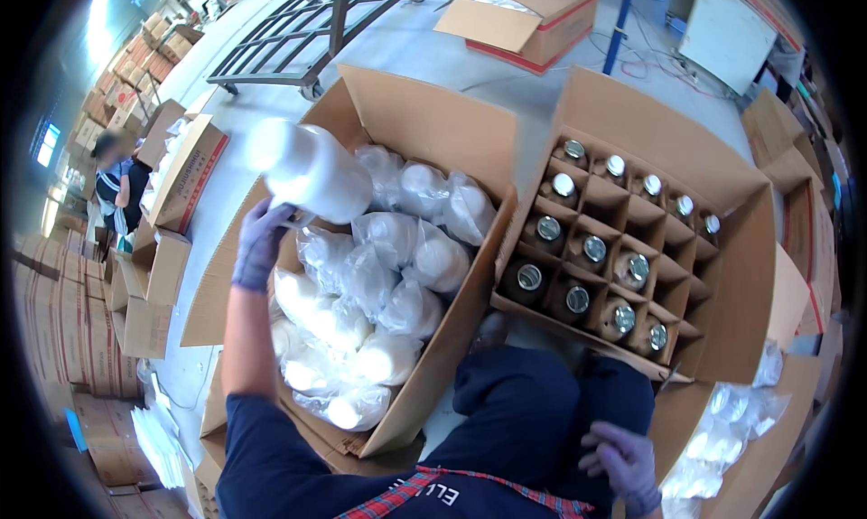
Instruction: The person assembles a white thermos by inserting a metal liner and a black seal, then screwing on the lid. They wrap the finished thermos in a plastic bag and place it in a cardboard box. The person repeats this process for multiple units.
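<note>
Head view: left hand (259, 242) lifts a blurred, seemingly bag-wrapped white bottle (312, 171)

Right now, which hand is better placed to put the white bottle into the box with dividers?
The left hand: it already holds the white bottle raised. The right hand rests empty on the knee, though nearer the divider box.

Single head cam, fisheye, looks steeply down, close; rim prob. distorted.
</note>
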Tool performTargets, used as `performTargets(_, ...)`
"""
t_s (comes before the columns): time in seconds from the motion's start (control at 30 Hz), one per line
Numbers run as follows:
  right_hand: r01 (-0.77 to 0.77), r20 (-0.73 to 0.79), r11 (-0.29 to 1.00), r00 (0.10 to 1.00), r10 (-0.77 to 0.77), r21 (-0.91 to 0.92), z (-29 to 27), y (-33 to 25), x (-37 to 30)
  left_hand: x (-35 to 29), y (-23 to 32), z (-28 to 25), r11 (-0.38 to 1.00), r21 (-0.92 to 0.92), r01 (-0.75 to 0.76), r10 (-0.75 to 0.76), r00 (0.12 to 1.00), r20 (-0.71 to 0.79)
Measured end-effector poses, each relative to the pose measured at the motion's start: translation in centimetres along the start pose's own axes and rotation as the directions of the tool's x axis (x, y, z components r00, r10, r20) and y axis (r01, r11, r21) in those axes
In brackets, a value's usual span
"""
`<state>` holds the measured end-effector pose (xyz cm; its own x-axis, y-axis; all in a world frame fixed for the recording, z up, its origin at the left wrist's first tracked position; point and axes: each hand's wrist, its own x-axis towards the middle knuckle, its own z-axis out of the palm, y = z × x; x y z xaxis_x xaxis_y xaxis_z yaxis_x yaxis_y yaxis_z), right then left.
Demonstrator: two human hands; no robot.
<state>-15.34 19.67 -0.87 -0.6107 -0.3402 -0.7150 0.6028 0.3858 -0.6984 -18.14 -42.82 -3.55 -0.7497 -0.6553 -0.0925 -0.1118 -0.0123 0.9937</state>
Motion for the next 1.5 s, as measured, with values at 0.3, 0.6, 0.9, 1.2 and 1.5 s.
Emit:
performTargets(0.3, 0.479, -0.035, 0.596, 0.797, -0.603, 0.644, 0.4, -10.2, 9.6, -28.2, 3.7, 18.0, 0.988, 0.001, -0.154, 0.131, 0.845, 0.519)
performTargets(0.6, 0.898, 0.345, 0.336, 0.422, -0.838, -0.283, -4.1, -4.1, 4.2, -27.6, 4.3, 22.8, 0.903, 0.157, -0.401, 0.335, 0.883, 0.330)
performTargets(0.9, 0.484, -0.022, 0.352, 0.564, -0.826, -0.801, -7.5, -13.8, 35.2, -23.9, 0.2, 30.2, 0.885, -0.266, -0.382, 0.438, 0.490, 0.754)
performTargets(1.2, 0.165, -0.037, 0.282, 0.803, -0.595, -0.945, -2.3, -15.7, 54.6, -21.8, 0.6, 29.7, 0.929, -0.250, -0.272, 0.365, 0.575, 0.732)
performTargets(1.5, 0.432, 0.199, -0.199, -0.046, -0.979, -0.880, -6.1, -20.6, 17.9, -20.1, -0.2, 32.8, 0.500, -0.565, 0.656, -0.285, 0.741, 0.607)
